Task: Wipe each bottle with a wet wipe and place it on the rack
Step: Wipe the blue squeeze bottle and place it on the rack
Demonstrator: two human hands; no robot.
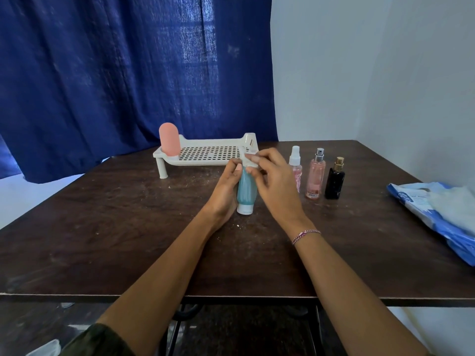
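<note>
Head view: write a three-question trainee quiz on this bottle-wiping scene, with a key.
1. True or false: the pink bottle already stands on the rack.
2. How many bottles stand in a row to the right of the hands?
3. Which hand presses the wet wipe on the teal tube? A) left B) right

Key:
1. True; it stands at the rack's left end.
2. Three: clear spray bottle, pink spray bottle, black bottle.
3. B; the right hand wipes while the left hand steadies the tube.
</note>
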